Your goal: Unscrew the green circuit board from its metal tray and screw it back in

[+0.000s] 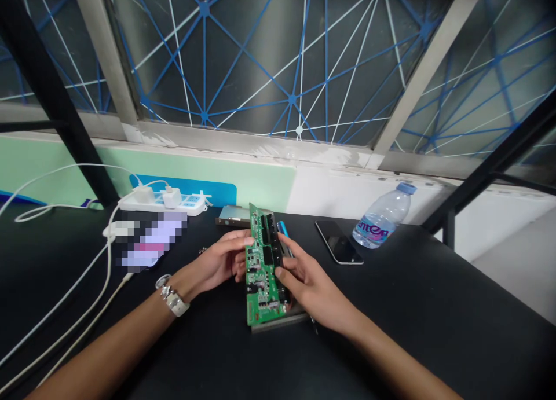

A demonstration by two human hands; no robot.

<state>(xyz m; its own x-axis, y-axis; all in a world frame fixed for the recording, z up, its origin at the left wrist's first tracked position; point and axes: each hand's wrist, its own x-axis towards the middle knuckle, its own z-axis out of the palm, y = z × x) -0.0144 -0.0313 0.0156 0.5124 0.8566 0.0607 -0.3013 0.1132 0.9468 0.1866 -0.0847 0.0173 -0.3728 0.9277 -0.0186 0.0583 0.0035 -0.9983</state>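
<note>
A long green circuit board (pixel 259 272) with black components stands tilted on its edge above the black table (pixel 412 307). My left hand (pixel 219 262), with a metal watch on the wrist, grips the board's left side with curled fingers. From the right, my right hand (pixel 309 284) holds it, fingertips pressed on the black components. A grey metal plate (pixel 278 320) lies under the board's near end. A blue-tipped tool (pixel 284 233) lies just behind my right hand.
A black phone (pixel 339 242) lies face up right of the board, and beside it a plastic water bottle (pixel 382 216) lies on its side. At the back left sits a white power strip (pixel 163 202) with chargers and white cables (pixel 78 296). A flat metal drive (pixel 232 215) rests behind the board.
</note>
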